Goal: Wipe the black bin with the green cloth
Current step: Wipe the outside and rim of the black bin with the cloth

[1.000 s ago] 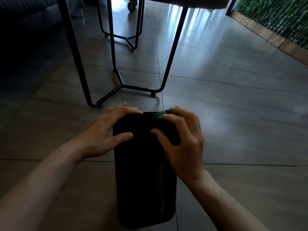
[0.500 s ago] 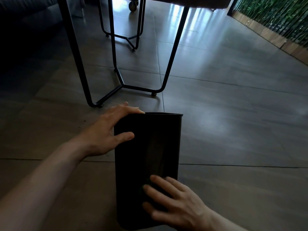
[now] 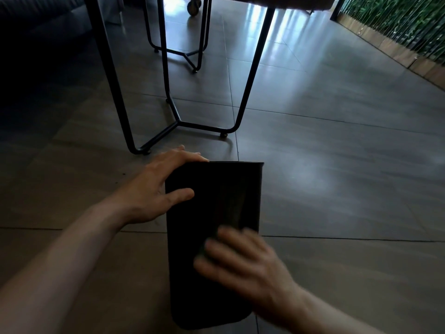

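Observation:
The black bin [image 3: 214, 196] lies on its side on the tiled floor, its open rim pointing away from me. My left hand [image 3: 159, 186] clasps the bin's far left corner, fingers over the rim and thumb on the upper face. My right hand [image 3: 238, 259], blurred by motion, presses flat on the bin's near half. Only a dark sliver of the green cloth [image 3: 201, 249] shows beside the fingers; the rest is hidden under the palm.
Black metal table legs [image 3: 173, 121] stand just beyond the bin's rim, with a second frame [image 3: 190, 54] further back. A dark sofa [image 3: 36, 25] fills the far left. A wooden ledge with green plants [image 3: 397, 39] runs along the right.
My right hand swept the cloth from the bin's far rim down to its near half, then shifted slightly back up. My left hand and the bin stayed put.

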A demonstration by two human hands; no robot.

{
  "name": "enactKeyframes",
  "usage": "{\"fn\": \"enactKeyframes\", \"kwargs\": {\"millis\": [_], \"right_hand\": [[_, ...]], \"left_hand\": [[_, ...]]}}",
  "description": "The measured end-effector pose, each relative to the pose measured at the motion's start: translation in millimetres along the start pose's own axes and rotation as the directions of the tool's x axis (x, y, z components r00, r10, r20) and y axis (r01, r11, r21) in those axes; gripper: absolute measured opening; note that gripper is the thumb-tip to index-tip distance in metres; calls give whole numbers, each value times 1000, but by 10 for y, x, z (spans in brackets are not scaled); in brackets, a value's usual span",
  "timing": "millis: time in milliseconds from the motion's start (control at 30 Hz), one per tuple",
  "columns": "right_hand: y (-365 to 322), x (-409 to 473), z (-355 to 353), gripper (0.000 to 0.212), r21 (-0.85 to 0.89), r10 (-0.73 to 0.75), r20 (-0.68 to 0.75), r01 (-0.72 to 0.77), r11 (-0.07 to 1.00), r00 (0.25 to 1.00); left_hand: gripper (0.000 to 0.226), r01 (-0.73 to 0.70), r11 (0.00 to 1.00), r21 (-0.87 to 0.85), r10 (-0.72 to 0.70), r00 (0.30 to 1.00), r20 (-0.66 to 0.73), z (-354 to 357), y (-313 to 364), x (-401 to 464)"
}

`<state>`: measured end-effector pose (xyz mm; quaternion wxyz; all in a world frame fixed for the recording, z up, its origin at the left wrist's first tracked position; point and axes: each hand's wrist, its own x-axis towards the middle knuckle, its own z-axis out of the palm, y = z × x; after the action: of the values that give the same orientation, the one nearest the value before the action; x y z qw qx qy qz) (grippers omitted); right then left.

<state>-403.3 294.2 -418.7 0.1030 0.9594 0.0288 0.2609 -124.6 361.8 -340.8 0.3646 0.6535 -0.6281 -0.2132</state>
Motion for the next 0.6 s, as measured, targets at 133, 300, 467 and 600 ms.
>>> {"fn": "enactKeyframes", "kwargs": {"millis": [133,300,467,600], "right_hand": [[-282,-438,62,42,-178,-305,283,362,915,909],[321,302,-185,34,78,156,-111,-148,986,981],[646,661,-310,33,90,408,-205,-398,913,890],[57,-139,-59,34,-33,4,22,-3,999,1000]], "left_hand": [[63,-16,1000,-11,17,999,27,10,42,-12],[64,-26,1000,-4,26,999,40,2,64,-12],[66,-22,1000,-3,22,999,28,-10,43,-13],[66,-17,1000,7,17,1000,1,-12,11,-2]]}}
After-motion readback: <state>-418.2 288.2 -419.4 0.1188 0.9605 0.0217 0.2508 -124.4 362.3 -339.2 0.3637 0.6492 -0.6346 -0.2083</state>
